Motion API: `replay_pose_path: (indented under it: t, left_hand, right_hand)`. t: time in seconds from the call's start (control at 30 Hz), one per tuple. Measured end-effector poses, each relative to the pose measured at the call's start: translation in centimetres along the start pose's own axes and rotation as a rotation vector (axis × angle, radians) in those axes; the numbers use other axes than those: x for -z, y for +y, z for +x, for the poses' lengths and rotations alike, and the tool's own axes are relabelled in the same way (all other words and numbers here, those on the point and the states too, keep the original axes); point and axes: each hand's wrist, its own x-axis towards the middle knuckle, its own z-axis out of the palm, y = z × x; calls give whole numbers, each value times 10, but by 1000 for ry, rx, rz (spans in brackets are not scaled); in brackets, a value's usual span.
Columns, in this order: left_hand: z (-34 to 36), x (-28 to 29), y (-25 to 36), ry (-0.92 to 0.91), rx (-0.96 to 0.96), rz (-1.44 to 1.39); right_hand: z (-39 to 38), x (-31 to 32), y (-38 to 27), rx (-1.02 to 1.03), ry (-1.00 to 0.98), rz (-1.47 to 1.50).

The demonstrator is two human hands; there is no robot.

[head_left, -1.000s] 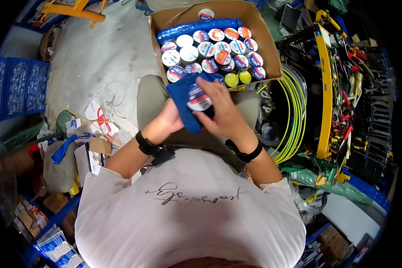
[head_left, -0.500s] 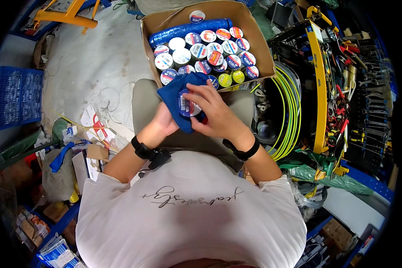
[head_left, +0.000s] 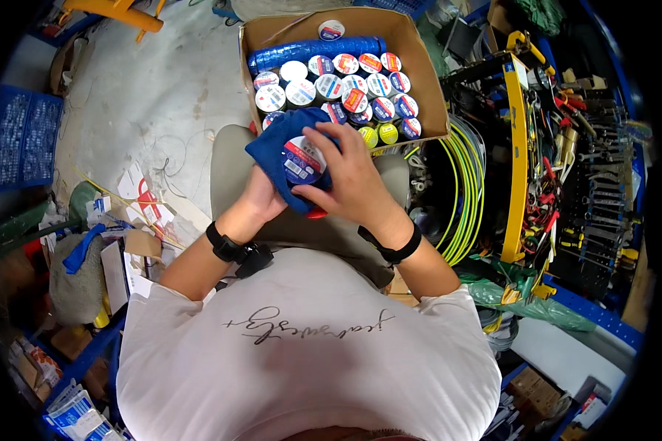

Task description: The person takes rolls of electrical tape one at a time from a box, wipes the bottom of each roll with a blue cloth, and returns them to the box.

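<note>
A roll of tape (head_left: 302,160) with a blue, white and red round label lies face up on a folded blue cloth (head_left: 276,140). From below and the left, my left hand (head_left: 263,197) grips the cloth with the roll on it; most of its fingers are hidden underneath. My right hand (head_left: 351,173) curves around the right side of the roll, thumb at the near edge and fingers at the far edge. Something red shows in part under the roll. Just beyond my hands stands an open cardboard box (head_left: 435,88) holding many similar rolls, some with yellow labels (head_left: 388,133).
A long blue wrapped bundle (head_left: 316,53) lies along the box's far side. Coiled yellow-green cable (head_left: 460,195) hangs at the right, beside a yellow frame (head_left: 517,162) and a rack of wrenches (head_left: 609,198). Blue crates (head_left: 18,140) stand at the left; scraps of card (head_left: 143,195) litter the floor.
The roll now faces up more fully, its label turned and more exposed. My right fingers have shifted from over the label to its right edge. The view has moved slightly.
</note>
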Motion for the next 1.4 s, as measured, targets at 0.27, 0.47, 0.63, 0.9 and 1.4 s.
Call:
replay_pose_path:
  t: [0.27,0.47,0.63,0.9,1.4]
  left_hand:
    - [0,13,-1,28,29,-60]
    - [-2,21,11,12,-30,-49]
    - [-12,32,17,-57,52,-168]
    - [-10,28,28,-86,-222,57]
    - [-43,69,36,-4,-139,-331]
  right_hand:
    - [16,-7,12,262,-246,70]
    - [30,-11,-3,139,-203,-47]
    - [37,-18,-1,232,-308,113]
    - [51,-11,2,139,-113,365]
    - [172,-109,183,-360,-324,144]
